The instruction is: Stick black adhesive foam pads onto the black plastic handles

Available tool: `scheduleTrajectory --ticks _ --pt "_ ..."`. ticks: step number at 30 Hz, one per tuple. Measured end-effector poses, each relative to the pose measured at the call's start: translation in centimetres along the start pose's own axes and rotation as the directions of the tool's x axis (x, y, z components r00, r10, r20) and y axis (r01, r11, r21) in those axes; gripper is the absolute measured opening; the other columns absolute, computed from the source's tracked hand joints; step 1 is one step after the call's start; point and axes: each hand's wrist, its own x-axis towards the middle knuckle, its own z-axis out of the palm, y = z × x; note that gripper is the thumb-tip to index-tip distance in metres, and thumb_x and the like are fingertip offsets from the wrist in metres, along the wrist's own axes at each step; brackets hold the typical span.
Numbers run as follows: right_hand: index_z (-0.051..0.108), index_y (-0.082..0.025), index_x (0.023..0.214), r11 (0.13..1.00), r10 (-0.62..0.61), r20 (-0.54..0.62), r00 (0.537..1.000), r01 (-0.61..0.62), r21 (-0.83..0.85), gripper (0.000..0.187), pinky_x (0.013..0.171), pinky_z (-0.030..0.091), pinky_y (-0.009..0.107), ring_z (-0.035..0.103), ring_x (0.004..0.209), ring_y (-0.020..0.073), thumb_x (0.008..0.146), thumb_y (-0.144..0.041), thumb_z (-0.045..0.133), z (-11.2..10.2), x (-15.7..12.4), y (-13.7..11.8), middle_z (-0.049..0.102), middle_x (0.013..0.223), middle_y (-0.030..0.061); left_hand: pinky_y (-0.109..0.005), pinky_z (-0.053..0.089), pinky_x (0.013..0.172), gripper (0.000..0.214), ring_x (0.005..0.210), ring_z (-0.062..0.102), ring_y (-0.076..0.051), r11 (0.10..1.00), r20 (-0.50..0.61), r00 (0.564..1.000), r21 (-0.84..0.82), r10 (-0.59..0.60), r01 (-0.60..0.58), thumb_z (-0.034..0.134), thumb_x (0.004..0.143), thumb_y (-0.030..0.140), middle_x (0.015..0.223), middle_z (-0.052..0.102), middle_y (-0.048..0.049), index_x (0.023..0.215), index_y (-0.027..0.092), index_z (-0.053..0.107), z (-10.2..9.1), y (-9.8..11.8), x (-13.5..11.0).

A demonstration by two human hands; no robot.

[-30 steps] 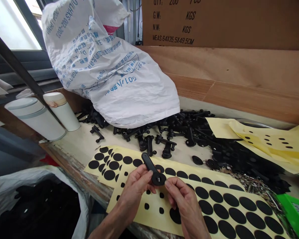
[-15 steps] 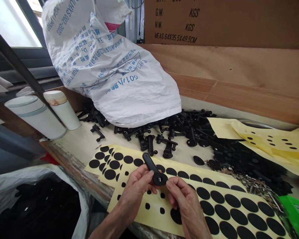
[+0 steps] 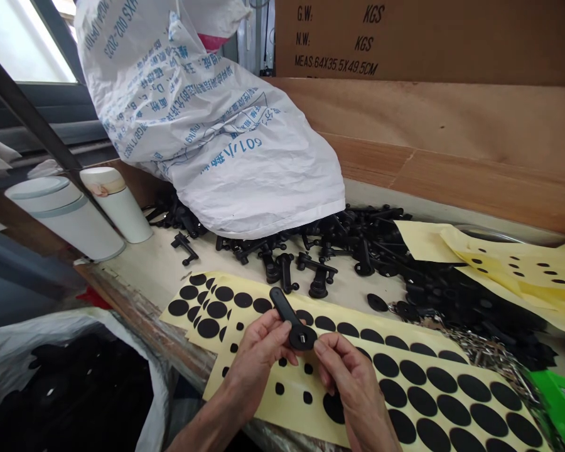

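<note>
A black crank handle (image 3: 286, 307) with a round end is held above sheets of stickers, its arm tilting up and to the left. My left hand (image 3: 254, 361) grips it between thumb and fingers, near where the arm meets the disc. A small square hole with something shiny inside shows in the disc. My right hand (image 3: 351, 376) is closed in a pinch at the disc's right edge; whether a thin piece sits between those fingertips is hidden. Under both hands lies a yellow sticker sheet (image 3: 292, 413) with round black discs and small black dots.
Behind the sheets, a heap of black crank parts (image 3: 320, 282) spills from a white woven sack (image 3: 263, 182). Metal pieces (image 3: 489, 351) and a green bin (image 3: 553, 402) are at right. Two white flasks (image 3: 68, 216) stand left, above a sack of black parts (image 3: 150, 376).
The view has shifted very slightly. Both hands and the crank handle keep almost the same pose.
</note>
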Motion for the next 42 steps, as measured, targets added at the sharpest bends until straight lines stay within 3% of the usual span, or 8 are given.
scheduleTrajectory --ticks 17,22,28,31,34,37,39,42 --pt "0.056 -0.021 0.064 0.989 -0.088 -0.044 0.995 0.082 -0.122 0.032 0.045 0.02 0.025 0.027 0.049 0.0112 0.077 -0.05 0.063 0.2 -0.1 -0.1 0.037 0.049 -0.0057 -0.024 0.043 0.06 0.022 0.075 0.058 -0.015 1.0 -0.016 1.0 0.001 0.005 -0.005 0.06 0.086 0.026 0.103 0.066 -0.0106 0.103 0.016 0.068 0.0 0.0 -0.1" --pt "0.055 -0.021 0.063 0.972 -0.168 -0.046 0.985 0.158 -0.173 0.033 0.048 0.024 0.025 0.03 0.051 0.0123 0.079 -0.05 0.059 0.3 0.1 0.4 0.037 0.053 -0.005 -0.024 0.044 0.062 0.022 0.072 0.056 -0.014 1.0 -0.043 0.999 -0.019 -0.001 0.0 0.061 0.085 0.027 0.1 0.067 -0.01 0.103 0.016 0.068 -0.2 -0.2 -0.1" --pt "0.053 -0.022 0.062 0.95 -0.212 -0.054 0.976 0.193 -0.246 0.031 0.048 0.027 0.025 0.034 0.052 0.013 0.081 -0.045 0.056 0.5 0.0 0.5 0.04 0.054 -0.0043 -0.022 0.044 0.061 0.023 0.077 0.057 -0.015 0.995 -0.097 0.994 0.097 0.044 -0.035 0.07 0.076 0.019 0.105 0.067 -0.0087 0.098 0.017 0.067 -0.3 -0.5 -0.1" --pt "0.051 -0.023 0.063 0.905 -0.242 -0.049 0.969 0.207 -0.371 0.028 0.049 0.03 0.025 0.039 0.051 0.014 0.083 -0.042 0.054 0.5 -0.1 0.4 0.044 0.055 -0.0035 -0.023 0.045 0.066 0.024 0.085 0.059 -0.018 0.989 -0.167 0.984 0.141 0.063 -0.04 0.071 0.073 0.018 0.104 0.069 -0.0085 0.097 0.017 0.067 0.0 -0.4 -0.4" --pt "0.054 -0.025 0.068 0.788 -0.298 -0.01 0.954 0.241 -0.567 0.022 0.052 0.033 0.026 0.046 0.051 0.0152 0.085 -0.038 0.052 0.3 -0.2 0.3 0.053 0.057 -0.0025 -0.024 0.046 0.069 0.026 0.09 0.061 -0.02 0.982 -0.235 0.968 0.183 0.094 -0.051 0.074 0.069 0.018 0.1 0.071 -0.008 0.094 0.017 0.068 0.1 -0.1 -0.7" --pt "0.06 -0.027 0.079 0.71 -0.296 0.04 0.954 0.248 -0.66 0.019 0.053 0.035 0.027 0.051 0.053 0.0166 0.086 -0.043 0.053 -0.3 0.0 0.1 0.06 0.064 -0.001 -0.024 0.047 0.063 0.025 0.087 0.062 -0.021 0.975 -0.218 0.968 0.208 0.127 -0.081 0.074 0.069 0.02 0.101 0.071 -0.008 0.093 0.017 0.068 -0.1 0.2 -0.7" --pt "0.063 -0.027 0.081 0.752 -0.261 0.063 0.963 0.244 -0.612 0.028 0.052 0.034 0.027 0.052 0.054 0.0173 0.088 -0.049 0.048 -0.8 0.1 0.0 0.059 0.062 -0.0004 -0.022 0.046 0.057 0.022 0.078 0.062 -0.018 0.977 -0.179 0.977 0.195 0.118 -0.083 0.071 0.072 0.021 0.099 0.07 -0.0086 0.093 0.016 0.067 -0.3 0.2 -0.7" --pt "0.064 -0.025 0.084 0.875 -0.259 0.069 0.963 0.264 -0.405 0.039 0.051 0.036 0.026 0.05 0.054 0.0167 0.091 -0.052 0.038 -1.4 0.3 0.0 0.053 0.059 -0.001 -0.021 0.044 0.048 0.02 0.06 0.061 -0.013 0.99 -0.126 0.992 0.144 0.027 -0.009 0.066 0.078 0.025 0.087 0.068 -0.0071 0.095 0.014 0.063 -0.4 0.0 -0.6"
